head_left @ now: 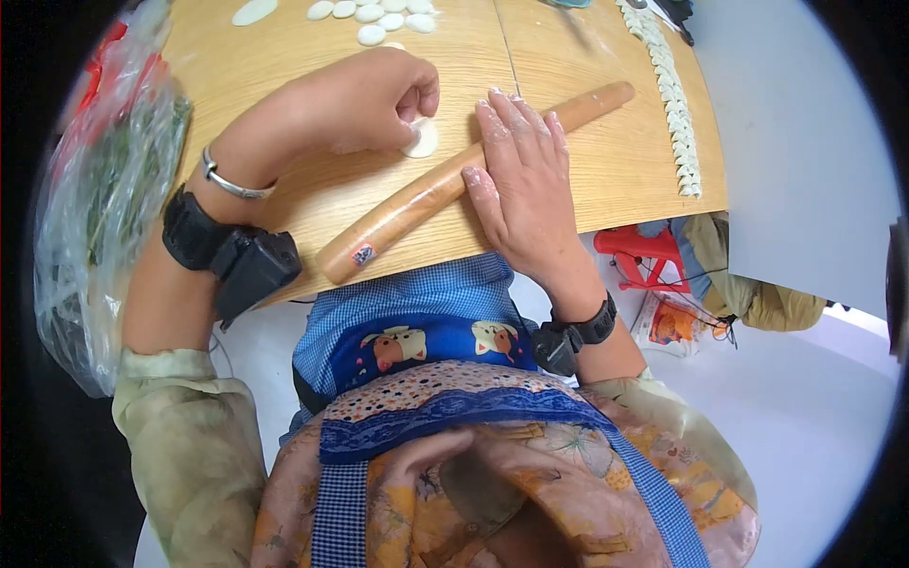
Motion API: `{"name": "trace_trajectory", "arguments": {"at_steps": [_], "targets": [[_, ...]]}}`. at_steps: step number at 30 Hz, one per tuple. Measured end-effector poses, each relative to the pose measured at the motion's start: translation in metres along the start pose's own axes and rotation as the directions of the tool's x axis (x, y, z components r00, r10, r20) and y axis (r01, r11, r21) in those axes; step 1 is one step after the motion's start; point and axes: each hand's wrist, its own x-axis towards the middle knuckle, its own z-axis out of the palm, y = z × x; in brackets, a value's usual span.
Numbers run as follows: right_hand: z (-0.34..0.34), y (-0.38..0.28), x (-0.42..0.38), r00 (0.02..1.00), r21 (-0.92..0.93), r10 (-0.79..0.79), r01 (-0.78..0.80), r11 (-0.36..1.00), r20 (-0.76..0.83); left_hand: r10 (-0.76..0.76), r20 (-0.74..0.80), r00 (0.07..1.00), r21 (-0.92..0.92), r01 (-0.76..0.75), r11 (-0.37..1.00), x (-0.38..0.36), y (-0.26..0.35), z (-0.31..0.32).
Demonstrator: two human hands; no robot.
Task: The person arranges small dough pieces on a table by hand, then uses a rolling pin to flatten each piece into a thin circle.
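Observation:
My left hand (393, 99) is closed, thumb and fingers pinching the edge of a small round dough wrapper (422, 139) that lies on the wooden table. A long wooden rolling pin (407, 216) lies slantwise across the table, its near end at the front edge. My right hand (525, 161) rests flat on top of the pin, fingers stretched out and dusted with flour. The pin is just right of the dough wrapper and apart from it.
Several small dough discs (372, 34) and a larger flat one (254, 11) lie at the back. A long row of folded dough pieces (674, 104) runs along the right. Plastic bags with greens (114, 189) hang at the left edge. A red stool (644, 256) stands below right.

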Motion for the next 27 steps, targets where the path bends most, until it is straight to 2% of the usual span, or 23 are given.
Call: {"name": "trace_trajectory", "arguments": {"at_steps": [4,11,13,17,20,23,25,26,27], "targets": [[0.009,0.001,0.015,0.998,0.01,-0.033,0.033,0.999,-0.053,-0.033,0.071,0.997,0.026,0.031,0.999,0.003,0.0,-0.004],[0.03,0.003,0.06,0.984,-0.021,-0.077,0.075,0.997,-0.161,-0.095,0.059,0.994,-0.057,0.098,0.994,0.0,-0.001,-0.008],[0.036,0.005,0.074,0.983,-0.012,-0.083,0.082,0.997,-0.162,-0.088,0.04,0.995,0.013,0.087,0.996,0.002,-0.003,-0.009],[0.041,0.005,0.083,0.98,-0.016,-0.089,0.088,0.996,-0.178,-0.016,-0.051,0.999,0.004,0.016,1.0,0.002,-0.01,-0.006],[0.033,0.003,0.07,0.985,-0.026,-0.07,0.067,0.997,-0.155,-0.016,-0.03,0.999,0.015,0.017,1.0,0.002,-0.006,-0.008],[0.02,0.002,0.041,0.995,-0.024,-0.042,0.04,0.999,-0.09,0.019,0.038,0.999,0.111,-0.024,0.994,0.001,0.0,-0.008],[0.011,0.001,0.02,0.997,-0.014,-0.028,0.027,1.0,-0.069,-0.041,0.085,0.996,0.132,0.03,0.991,0.003,-0.001,-0.004],[0.008,0.001,0.012,0.999,-0.003,-0.011,0.011,1.0,-0.049,-0.041,0.084,0.996,0.131,0.03,0.991,0.002,-0.003,-0.002],[0.006,0.001,0.007,0.999,-0.004,-0.012,0.012,1.0,-0.049,0.009,0.016,1.0,0.096,-0.01,0.995,0.001,-0.005,0.0]]}}
